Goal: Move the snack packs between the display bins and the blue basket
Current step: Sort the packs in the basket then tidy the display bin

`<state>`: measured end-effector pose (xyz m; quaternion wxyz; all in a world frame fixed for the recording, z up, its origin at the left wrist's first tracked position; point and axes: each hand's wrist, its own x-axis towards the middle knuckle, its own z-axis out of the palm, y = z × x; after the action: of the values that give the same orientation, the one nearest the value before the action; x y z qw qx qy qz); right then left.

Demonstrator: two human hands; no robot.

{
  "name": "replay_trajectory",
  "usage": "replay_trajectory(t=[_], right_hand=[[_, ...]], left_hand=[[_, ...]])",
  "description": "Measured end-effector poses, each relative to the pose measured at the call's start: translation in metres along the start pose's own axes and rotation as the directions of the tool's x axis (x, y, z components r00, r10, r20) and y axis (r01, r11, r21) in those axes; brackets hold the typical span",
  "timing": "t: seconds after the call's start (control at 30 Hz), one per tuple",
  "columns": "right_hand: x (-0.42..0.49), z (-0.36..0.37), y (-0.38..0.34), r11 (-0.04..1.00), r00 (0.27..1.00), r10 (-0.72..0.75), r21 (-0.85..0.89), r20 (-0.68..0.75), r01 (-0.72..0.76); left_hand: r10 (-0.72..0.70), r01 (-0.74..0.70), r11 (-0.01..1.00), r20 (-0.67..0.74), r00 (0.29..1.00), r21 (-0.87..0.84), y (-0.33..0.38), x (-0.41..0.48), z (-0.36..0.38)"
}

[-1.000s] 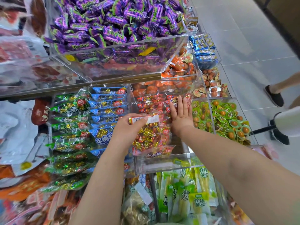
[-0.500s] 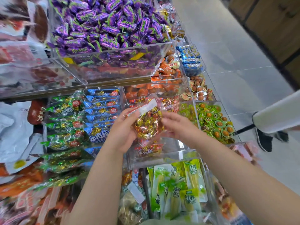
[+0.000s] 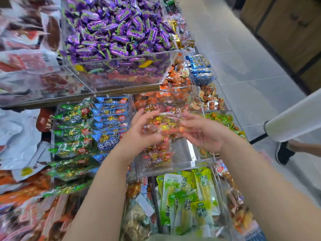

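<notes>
Snack pack [image 3: 165,125] of gold-wrapped sweets, pressed into the clear display bin [image 3: 173,168] a second ago, now hangs just above it, my left hand [image 3: 144,134] and right hand [image 3: 205,134] gripping its ends, seemingly bound for the unseen blue basket.

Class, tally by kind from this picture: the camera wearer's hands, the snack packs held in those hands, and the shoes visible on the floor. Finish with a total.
Hands: 2, left hand and right hand
Held snack pack: 1
Dark shoe: 1
Total: 4
</notes>
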<state>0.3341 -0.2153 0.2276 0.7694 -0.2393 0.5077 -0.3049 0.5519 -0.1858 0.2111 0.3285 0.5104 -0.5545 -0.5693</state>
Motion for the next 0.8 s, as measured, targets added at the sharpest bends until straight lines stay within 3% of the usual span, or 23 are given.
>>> replay_trajectory(t=[0.07,0.17,0.23,0.3,0.33,0.4,0.47,0.53,0.6,0.67,0.8], right_hand=[[-0.002,-0.009,-0.004,0.977,0.976,0.176,0.103,0.126,-0.189],[-0.002,-0.018,-0.001,0.949,0.935,0.281,0.085,0.217,-0.304],[-0.001,-0.022,-0.002,0.949,0.925,0.313,-0.042,0.215,-0.312],[-0.001,-0.024,-0.005,0.923,0.955,0.28,-0.3,0.096,-0.24],[-0.001,-0.025,-0.006,0.864,0.981,0.193,-0.475,0.004,-0.168],[-0.002,-0.024,-0.008,0.615,0.989,-0.124,-0.788,-0.081,0.013],[-0.003,-0.019,-0.009,0.448,0.94,-0.336,-0.867,0.062,0.217],[-0.002,-0.011,-0.008,0.38,0.934,-0.309,-0.877,0.18,0.295],[0.005,-0.009,-0.008,0.237,0.947,-0.242,-0.934,0.211,0.268],[0.011,-0.014,-0.015,0.015,0.956,-0.239,-0.984,0.168,0.177],[0.028,-0.022,-0.04,-0.315,0.947,-0.312,-0.949,0.073,-0.031]], left_hand=[[0.07,-0.083,0.974,0.069,0.995,0.212,0.0,-0.002,-0.004],[0.153,-0.117,0.953,-0.109,0.982,0.279,0.002,0.003,0.0],[0.121,-0.074,0.973,-0.21,0.97,0.219,0.0,0.008,0.002],[0.053,-0.013,0.984,-0.226,0.973,0.177,-0.004,0.01,0.004],[0.029,0.01,0.986,-0.231,0.973,0.167,-0.007,0.01,0.004],[-0.018,0.055,0.987,-0.24,0.971,0.149,-0.012,0.012,0.005],[-0.035,0.071,0.986,-0.226,0.974,0.151,-0.016,0.015,0.01],[-0.019,0.055,0.983,-0.201,0.979,0.175,-0.02,0.016,0.017],[-0.023,0.054,0.976,-0.146,0.989,0.212,-0.022,0.016,0.023],[-0.049,0.058,0.942,-0.035,0.998,0.329,-0.027,0.015,0.025],[-0.004,-0.015,0.778,0.029,1.0,0.629,-0.04,0.019,0.023]])
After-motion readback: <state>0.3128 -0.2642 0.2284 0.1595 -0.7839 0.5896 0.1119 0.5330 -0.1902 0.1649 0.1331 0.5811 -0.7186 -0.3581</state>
